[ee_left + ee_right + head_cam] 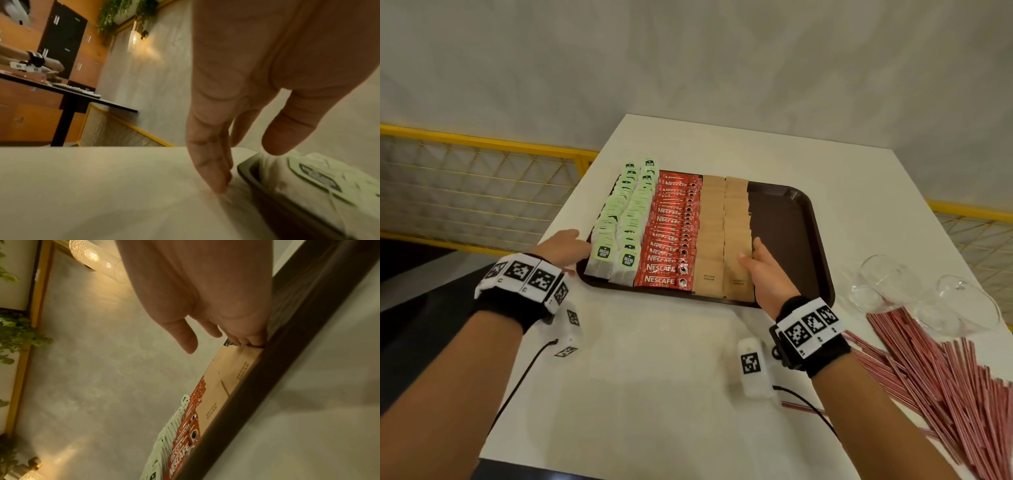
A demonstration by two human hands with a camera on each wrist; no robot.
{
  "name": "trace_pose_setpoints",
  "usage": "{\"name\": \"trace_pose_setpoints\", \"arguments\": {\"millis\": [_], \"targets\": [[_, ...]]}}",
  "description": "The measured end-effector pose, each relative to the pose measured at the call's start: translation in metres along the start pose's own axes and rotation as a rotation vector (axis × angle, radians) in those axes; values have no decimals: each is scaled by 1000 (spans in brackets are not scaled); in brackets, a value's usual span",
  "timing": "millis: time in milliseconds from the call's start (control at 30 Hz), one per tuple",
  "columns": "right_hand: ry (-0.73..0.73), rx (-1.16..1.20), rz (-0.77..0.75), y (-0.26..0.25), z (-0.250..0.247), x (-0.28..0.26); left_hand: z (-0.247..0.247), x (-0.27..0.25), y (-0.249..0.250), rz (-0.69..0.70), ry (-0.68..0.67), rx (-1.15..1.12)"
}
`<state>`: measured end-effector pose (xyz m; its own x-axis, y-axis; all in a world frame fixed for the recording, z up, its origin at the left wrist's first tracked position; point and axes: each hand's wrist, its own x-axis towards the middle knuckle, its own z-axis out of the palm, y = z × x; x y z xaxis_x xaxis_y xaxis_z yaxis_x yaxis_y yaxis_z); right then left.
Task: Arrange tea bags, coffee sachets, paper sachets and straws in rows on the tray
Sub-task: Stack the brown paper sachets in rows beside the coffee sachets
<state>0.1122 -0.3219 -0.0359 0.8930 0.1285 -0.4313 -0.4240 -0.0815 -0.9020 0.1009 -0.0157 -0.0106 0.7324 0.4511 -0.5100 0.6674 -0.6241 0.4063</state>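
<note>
Fingers (756, 247) of the right hand (763, 270) are lying straight against the right edge of the right-hand row of brown paper sachets (737, 236), with the thumb resting on top of that row; nothing is being gripped. The left hand (563, 247) is also lying flat and relaxed, its straight fingertips (216, 183) touching the white table (654, 359) just beside the left rim of the brown tray (798, 236), holding nothing. On the tray, two rows of green-tagged tea bags (619, 219) are sitting at the left, a row of red coffee sachets (671, 233) is lying beside them, and two rows of the brown sachets are filling the middle, while the right part of the tray is showing bare. Red-and-white straws (935, 370) are lying in a loose heap on the table, well to the right of the tray, with clear glasses (914, 291) lying on their sides at the heap's far end.
</note>
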Motion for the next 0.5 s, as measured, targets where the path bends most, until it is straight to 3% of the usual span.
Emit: {"name": "trace_pose_setpoints", "arguments": {"millis": [167, 300, 500], "targets": [[32, 3, 12, -4, 4, -7, 4, 4, -7, 58, -47, -120], [102, -90, -32, -34, 0, -7, -4, 2, 3, 97, -20, -259], [192, -230, -69, -69, -4, 59, -17, 13, 36, 171, 38, -314]]}}
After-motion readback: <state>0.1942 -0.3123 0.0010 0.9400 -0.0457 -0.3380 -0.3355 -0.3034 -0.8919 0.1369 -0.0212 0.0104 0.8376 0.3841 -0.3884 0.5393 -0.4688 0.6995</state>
